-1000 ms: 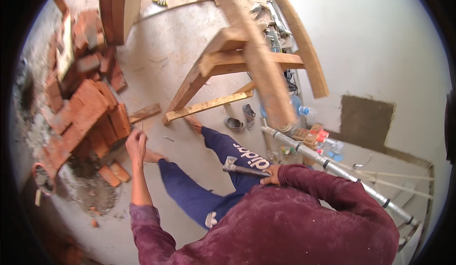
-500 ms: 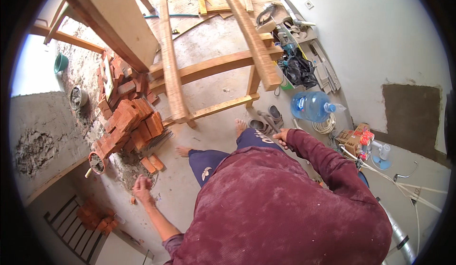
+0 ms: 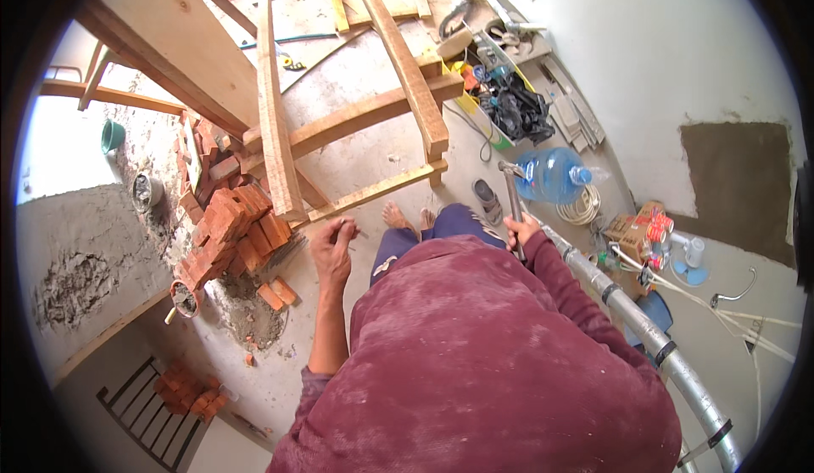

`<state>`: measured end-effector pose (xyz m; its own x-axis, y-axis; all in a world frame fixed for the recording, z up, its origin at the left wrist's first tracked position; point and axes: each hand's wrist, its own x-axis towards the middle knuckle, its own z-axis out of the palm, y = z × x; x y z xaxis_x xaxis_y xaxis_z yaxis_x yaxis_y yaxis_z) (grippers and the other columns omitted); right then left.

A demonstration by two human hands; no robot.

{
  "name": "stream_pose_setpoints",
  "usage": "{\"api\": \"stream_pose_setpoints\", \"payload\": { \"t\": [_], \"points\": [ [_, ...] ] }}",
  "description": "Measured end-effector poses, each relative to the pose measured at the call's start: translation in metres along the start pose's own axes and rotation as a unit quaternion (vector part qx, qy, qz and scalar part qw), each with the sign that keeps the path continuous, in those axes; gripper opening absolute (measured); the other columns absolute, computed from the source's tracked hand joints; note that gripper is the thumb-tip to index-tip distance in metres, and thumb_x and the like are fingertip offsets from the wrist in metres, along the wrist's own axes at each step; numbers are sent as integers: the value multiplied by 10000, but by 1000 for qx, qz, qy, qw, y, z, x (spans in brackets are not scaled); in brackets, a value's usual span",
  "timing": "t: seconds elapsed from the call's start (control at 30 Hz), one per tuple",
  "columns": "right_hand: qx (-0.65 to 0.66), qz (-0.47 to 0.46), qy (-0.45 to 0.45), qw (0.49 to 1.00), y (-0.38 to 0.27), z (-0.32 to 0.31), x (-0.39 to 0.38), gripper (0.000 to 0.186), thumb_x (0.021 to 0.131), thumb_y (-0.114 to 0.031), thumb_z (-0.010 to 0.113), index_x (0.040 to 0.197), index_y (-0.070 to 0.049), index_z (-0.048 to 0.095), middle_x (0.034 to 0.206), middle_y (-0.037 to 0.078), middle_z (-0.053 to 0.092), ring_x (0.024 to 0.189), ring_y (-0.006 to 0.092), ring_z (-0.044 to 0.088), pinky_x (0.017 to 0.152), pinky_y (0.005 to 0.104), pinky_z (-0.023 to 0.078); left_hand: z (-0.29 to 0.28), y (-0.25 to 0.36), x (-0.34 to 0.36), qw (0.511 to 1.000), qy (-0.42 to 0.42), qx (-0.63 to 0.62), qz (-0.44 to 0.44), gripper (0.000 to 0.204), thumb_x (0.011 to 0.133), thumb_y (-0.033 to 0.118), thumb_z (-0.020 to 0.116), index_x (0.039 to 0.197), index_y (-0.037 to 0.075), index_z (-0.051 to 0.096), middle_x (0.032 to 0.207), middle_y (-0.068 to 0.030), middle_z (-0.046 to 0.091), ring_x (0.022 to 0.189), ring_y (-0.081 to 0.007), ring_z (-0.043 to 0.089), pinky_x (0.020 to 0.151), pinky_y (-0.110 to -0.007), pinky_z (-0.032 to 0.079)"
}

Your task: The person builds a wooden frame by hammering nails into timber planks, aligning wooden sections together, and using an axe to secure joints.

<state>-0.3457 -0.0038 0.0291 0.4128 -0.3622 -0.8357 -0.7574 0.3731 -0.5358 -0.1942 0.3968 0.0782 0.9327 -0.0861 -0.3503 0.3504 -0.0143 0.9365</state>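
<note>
My left hand [image 3: 333,248] is raised near the front end of a wooden frame [image 3: 269,117], pinching a thin nail [image 3: 361,234]. My right hand [image 3: 521,234] grips a hammer [image 3: 513,195] by its handle, head upward, beside my right thigh. The frame's long timbers and crosspieces [image 3: 377,186] stand just beyond my bare feet [image 3: 394,216], and a large wooden panel [image 3: 203,49] rises at its left.
Broken red bricks [image 3: 233,219] and mortar buckets [image 3: 144,191] lie at left; a railing [image 3: 144,405] is lower left. Sandals [image 3: 485,200], a water jug [image 3: 547,176], a tool pile [image 3: 517,108], coiled cable and cartons [image 3: 636,236] line the right, beside a metal ladder [image 3: 636,329].
My left hand has swung up from low left toward the frame. My right hand has tilted the hammer head upward. My feet are closer together, and the view has shifted.
</note>
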Motion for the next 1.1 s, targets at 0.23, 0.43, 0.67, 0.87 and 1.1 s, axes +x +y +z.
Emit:
{"api": "stream_pose_setpoints", "payload": {
  "t": [0.23,0.43,0.67,0.87,1.1],
  "points": [
    [-189,-256,34,947,-84,18,-72,291,932,-197,685,1127,-37,540,641,24,525,439,93,467,381,260,390,39,23,62,984,-3,-122,129,135,961,79,668,1044,-25,692,941,-55,706,863,-112,655,798,-253,538],
    [-268,-505,42,820,-157,57,-107,244,955,-196,646,1132,-46,572,801,17,573,604,55,500,545,241,434,51,34,74,967,91,-170,167,157,952,94,687,1057,-24,693,956,-66,713,851,-118,656,792,-258,548],
    [-267,-432,-176,843,-258,105,-100,64,923,-80,586,961,-67,537,736,-49,448,593,40,394,526,229,328,65,56,102,956,120,-128,234,155,956,127,681,1055,10,707,936,-41,703,852,-120,649,793,-271,549],
    [-200,-348,-339,851,-325,114,-37,150,1020,-173,541,1066,-30,557,721,-66,438,596,24,393,515,196,303,110,75,134,957,134,-127,223,158,961,138,679,1027,-5,700,889,-31,692,812,-97,631,763,-247,536],
    [-295,-344,-417,788,-406,91,76,284,1036,-276,524,1062,5,555,726,22,551,621,117,513,576,269,410,201,102,186,977,162,18,138,143,983,114,641,1020,-16,690,937,-35,681,868,-117,628,808,-267,514]
  ]
}}
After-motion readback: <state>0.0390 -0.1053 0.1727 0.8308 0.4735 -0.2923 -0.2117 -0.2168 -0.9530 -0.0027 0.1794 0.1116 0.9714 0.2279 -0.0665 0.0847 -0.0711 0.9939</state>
